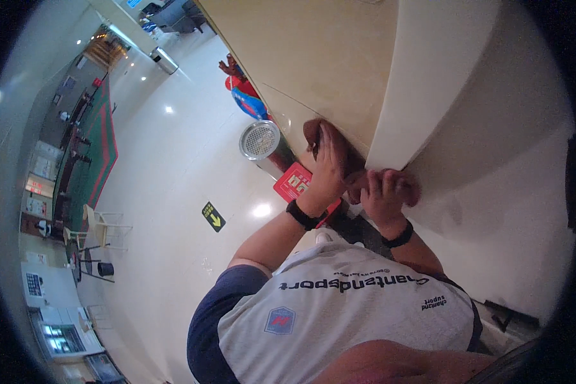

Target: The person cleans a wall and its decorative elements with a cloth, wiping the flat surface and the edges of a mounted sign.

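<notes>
Against a glossy beige wall panel (pixel 336 57), my left hand (pixel 330 165) lies over a dark reddish-brown cloth (pixel 348 153), its fingers extended and close together. The cloth looks bunched around that hand. To the right, by the foot of a white curved panel (pixel 432 72), my right hand (pixel 383 199) has its fingers curled on a brownish, crumpled part that seems to be the same cloth; blur hides its exact shape. Both wrists wear black bands. Below and left of my left hand is a red sign (pixel 294 182) with pale markings.
A metal bin with a perforated round top (pixel 259 139) stands beside the wall's edge, near a red and blue figure (pixel 249 96). A floor arrow sticker (pixel 214 217) lies at left. Further off are a chair (pixel 101 225), a green-covered long table (pixel 93 163) and another bin (pixel 164 60).
</notes>
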Demonstrator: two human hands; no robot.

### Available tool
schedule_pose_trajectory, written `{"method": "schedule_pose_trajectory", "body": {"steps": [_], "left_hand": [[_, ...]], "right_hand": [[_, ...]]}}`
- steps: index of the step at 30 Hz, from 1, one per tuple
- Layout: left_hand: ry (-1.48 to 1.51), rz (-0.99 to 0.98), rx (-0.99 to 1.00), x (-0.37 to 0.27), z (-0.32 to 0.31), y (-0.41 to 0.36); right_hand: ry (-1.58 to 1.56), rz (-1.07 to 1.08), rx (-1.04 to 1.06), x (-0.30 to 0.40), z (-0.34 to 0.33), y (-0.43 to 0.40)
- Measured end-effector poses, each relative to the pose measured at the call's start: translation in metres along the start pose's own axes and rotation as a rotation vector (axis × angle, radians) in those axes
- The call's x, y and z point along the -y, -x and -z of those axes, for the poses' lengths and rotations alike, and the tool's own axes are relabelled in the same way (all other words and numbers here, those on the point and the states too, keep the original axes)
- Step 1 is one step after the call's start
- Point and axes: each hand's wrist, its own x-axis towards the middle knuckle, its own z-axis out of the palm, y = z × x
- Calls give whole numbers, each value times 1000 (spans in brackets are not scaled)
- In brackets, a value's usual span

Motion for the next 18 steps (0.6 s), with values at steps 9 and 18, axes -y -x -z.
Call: {"method": "schedule_pose_trajectory", "body": {"steps": [9, 18], "left_hand": [[3, -111, 75, -44, 6, -3], [-222, -48, 411, -4, -31, 60]], "right_hand": [[-309, -65, -101, -13, 9, -22], [-498, -277, 327, -17, -52, 107]]}}
